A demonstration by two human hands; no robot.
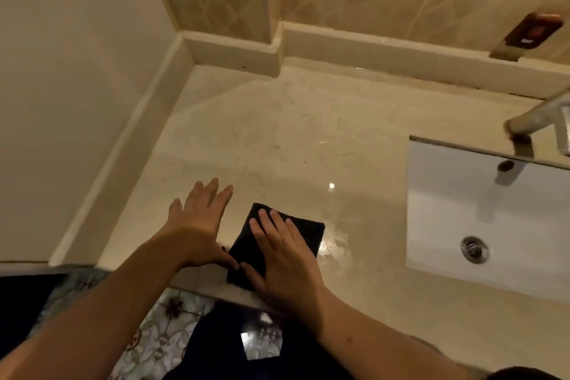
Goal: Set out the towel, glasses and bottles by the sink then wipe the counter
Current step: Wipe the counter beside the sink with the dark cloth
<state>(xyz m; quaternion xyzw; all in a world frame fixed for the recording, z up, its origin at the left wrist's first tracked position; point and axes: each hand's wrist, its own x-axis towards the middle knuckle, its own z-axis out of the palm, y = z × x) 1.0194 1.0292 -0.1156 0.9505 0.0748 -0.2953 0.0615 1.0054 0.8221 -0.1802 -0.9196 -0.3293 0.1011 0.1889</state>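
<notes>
My R hand [282, 251] lies flat, fingers spread, pressing folded black towel [308, 233] onto worktop [277, 139] nr front edge, left of sink [462, 194]. L hand [197, 219] open, flat on worktop beside towel, thumb touching it; grips nothing.

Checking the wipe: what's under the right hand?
A folded black cloth lies flat under the right hand on the counter. The counter beneath it is hidden.

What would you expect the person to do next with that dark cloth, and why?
Probably slide the folded black cloth away across the beige stone counter: the right hand lies flat on it near the front edge, the left hand rests beside it, and unwiped counter lies beyond.
</notes>
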